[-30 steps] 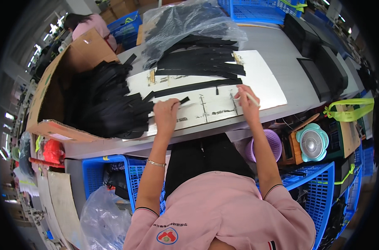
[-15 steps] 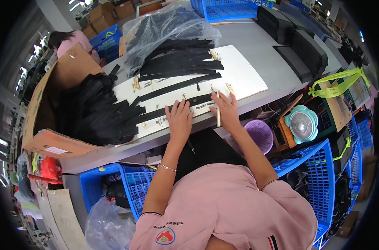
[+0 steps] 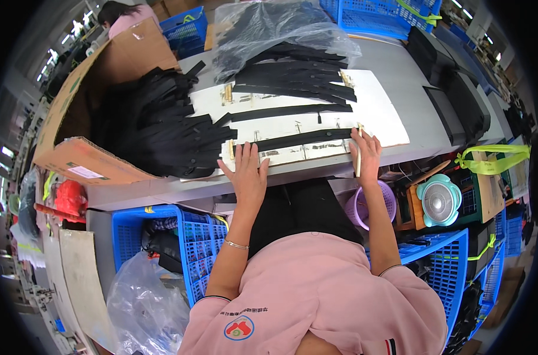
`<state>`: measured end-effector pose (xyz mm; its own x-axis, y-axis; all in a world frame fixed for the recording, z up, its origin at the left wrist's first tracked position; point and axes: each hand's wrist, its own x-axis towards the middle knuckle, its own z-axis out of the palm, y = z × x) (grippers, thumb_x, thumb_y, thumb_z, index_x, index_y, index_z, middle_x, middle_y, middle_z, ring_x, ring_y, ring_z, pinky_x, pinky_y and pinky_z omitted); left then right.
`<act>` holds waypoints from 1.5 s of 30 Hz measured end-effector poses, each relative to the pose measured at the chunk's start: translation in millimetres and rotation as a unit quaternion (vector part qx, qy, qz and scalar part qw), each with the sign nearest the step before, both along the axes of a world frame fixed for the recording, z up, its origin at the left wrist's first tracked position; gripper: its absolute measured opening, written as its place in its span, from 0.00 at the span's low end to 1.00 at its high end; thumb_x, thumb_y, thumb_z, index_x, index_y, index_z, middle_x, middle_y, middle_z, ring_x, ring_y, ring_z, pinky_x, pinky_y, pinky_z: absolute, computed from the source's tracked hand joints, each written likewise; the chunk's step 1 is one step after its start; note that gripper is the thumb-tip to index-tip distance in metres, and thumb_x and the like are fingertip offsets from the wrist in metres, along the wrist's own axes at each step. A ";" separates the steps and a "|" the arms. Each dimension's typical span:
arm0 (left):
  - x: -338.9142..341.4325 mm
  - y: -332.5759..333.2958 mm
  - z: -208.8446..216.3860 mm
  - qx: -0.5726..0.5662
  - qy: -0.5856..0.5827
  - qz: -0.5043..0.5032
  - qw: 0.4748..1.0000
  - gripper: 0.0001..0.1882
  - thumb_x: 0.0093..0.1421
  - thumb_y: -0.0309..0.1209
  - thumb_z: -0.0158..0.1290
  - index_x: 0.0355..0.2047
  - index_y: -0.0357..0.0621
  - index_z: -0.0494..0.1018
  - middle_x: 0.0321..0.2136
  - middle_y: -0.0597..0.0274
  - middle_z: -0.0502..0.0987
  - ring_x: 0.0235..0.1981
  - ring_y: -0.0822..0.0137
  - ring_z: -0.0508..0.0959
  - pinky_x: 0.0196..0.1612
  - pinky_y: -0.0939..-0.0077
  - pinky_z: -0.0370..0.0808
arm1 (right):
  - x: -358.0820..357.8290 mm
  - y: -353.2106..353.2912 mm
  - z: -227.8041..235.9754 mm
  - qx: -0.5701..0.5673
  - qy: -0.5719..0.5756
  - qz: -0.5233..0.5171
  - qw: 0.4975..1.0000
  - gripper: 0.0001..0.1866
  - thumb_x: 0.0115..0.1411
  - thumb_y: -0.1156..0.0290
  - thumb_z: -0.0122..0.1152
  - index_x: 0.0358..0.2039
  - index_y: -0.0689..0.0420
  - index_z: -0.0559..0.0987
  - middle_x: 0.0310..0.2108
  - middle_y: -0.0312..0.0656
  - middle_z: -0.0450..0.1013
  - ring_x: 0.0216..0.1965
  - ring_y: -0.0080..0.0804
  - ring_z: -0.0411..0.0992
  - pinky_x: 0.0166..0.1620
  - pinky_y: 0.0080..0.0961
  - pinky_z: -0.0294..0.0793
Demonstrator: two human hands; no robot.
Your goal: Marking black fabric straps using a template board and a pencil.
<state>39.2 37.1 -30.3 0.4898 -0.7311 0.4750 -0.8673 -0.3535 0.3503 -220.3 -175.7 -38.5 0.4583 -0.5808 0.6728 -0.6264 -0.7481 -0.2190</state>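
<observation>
A black zipper strip lies straight along the near edge of a white board with marks drawn on it. My left hand rests at the strip's left end, fingers stretched out and spread. At its right end is my right hand, with a slim pale pen held along the fingers, fingertips at the strip. Just beyond lies a second black zipper with its pull hanging toward me. Farther back, a layered pile of black zippers covers part of the board.
At left, a cardboard box spills black strips onto the board. Clear plastic covers material behind. Stacked black pieces stand right. Blue crates, a purple basket and a teal fan sit below the table.
My hands have moved apart: the left toward the strip's left end, the right toward its right end. More of the strip shows between them. The whole view has shifted slightly.
</observation>
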 end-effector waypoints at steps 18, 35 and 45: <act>11.1 10.9 11.2 0.010 0.048 0.013 0.999 0.27 0.65 0.38 0.59 0.62 0.42 0.72 0.64 0.55 0.71 0.70 0.51 0.63 0.73 0.41 0.43 | 137.8 73.7 75.0 0.418 -0.189 0.217 0.862 0.16 0.74 0.66 0.51 0.54 0.61 0.79 0.43 0.42 0.80 0.40 0.25 0.74 0.50 0.25 0.73; 14.4 10.0 17.2 0.029 0.091 0.000 0.995 0.30 0.62 0.38 0.61 0.62 0.42 0.71 0.65 0.52 0.70 0.71 0.50 0.62 0.72 0.42 0.46 | 198.1 76.4 49.5 0.510 -0.110 0.222 0.824 0.12 0.71 0.68 0.57 0.41 0.66 0.82 0.34 0.44 0.79 0.31 0.27 0.77 0.36 0.22 0.74; 12.4 8.7 14.3 0.025 0.076 0.015 0.997 0.29 0.61 0.37 0.61 0.61 0.44 0.72 0.64 0.55 0.71 0.70 0.51 0.63 0.72 0.44 0.46 | 195.8 76.1 42.7 0.500 -0.130 0.233 0.824 0.11 0.70 0.70 0.58 0.39 0.65 0.83 0.31 0.42 0.78 0.29 0.26 0.75 0.34 0.22 0.73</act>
<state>51.6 45.9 -16.1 0.5759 -0.7354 0.3570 -0.7938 -0.3987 0.4592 -24.6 -99.5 4.2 0.7040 -0.7062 0.0748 -0.1577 -0.2581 -0.9532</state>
